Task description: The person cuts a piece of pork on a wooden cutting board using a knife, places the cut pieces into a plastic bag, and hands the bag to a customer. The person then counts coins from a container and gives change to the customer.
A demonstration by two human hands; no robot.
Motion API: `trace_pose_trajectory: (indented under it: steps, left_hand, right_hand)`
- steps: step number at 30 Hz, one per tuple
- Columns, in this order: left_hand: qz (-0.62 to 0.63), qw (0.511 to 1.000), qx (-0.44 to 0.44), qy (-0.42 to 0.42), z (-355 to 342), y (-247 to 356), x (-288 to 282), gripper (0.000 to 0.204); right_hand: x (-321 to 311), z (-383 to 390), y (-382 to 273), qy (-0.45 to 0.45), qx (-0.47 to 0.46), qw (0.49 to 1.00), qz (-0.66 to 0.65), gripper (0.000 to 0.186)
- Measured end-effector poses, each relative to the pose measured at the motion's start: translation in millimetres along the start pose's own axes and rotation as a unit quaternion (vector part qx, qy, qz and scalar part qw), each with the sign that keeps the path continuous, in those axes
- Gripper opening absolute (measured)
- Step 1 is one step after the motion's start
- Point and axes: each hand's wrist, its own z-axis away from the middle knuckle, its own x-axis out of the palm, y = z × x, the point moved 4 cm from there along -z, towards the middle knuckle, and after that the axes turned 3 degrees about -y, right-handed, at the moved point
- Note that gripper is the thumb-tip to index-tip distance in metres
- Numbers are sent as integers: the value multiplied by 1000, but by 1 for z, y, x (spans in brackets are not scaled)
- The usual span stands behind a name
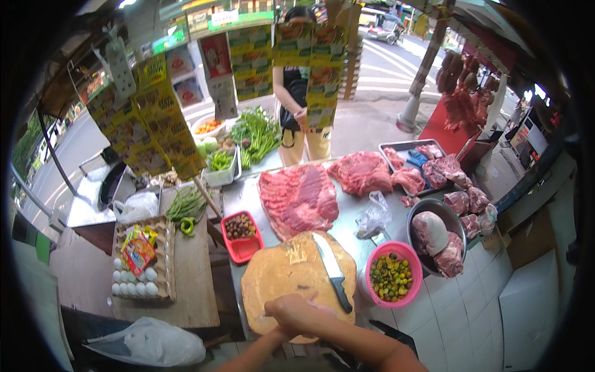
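Both hands [297, 315] lie overlapped on the round wooden chopping board [282, 276], grip state indeterminate, knife [331, 270] released just right, within reach.

round wooden chopping block [288, 273] | worn tan top, flat on counter | black-handled knife [331, 268] lying across its right side

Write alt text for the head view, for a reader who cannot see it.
A person's two hands rest clasped on the near edge of a round wooden chopping board, a knife lying on the board beside them. Behind lie slabs of raw meat, with a pink basket of small green fruits to the right.
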Motion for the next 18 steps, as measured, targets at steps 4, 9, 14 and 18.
trace_pose_trajectory:
  steps: [4,9,14,18]
  left_hand:
    - [202,968,71,132,-64,-11,13,43]
    - [698,636,97,314,-36,58,-132,20]
    - [612,628,372,306,25,199,-273,19]
    - [343,828,334,293,55,233,-279,17]
  right_hand:
    - [-11,-32,32,-23,57,998,0,16]
    - [-125,17,2,341,-98,930,91,14]
    - [-134,59,-32,310,-114,827,-455,18]
    - [-117,45,-11,91,-147,551,-816,28]
